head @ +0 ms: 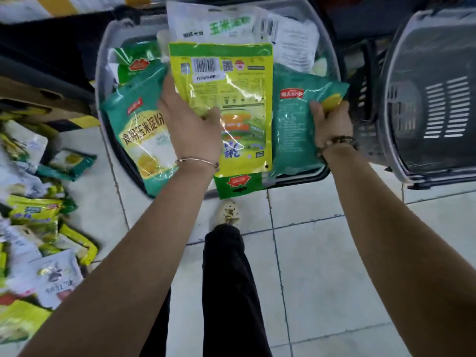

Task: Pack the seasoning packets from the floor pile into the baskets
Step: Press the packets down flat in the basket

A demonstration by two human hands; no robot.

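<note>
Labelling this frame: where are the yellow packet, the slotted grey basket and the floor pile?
yellow packet (231, 99), head view, printed back panel.
slotted grey basket (438, 104), head view, inner wall.
floor pile (33, 210), head view, yellow packet.

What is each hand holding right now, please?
Left hand: grips the yellow-green plastic packet with a barcode.
Right hand: grips the teal plastic packet.

Bright, even light, apparently from above; shadows were soft & faint. White glare streaked the glossy yellow packet & the right teal packet. Floor was lit flat w/ slight sheen. Strong wide-angle distortion: tile lines curved, basket at right edge bowed. Pile at left was motion-blurred, print mostly unreadable; centre was sharper, still a bit soft.
</note>
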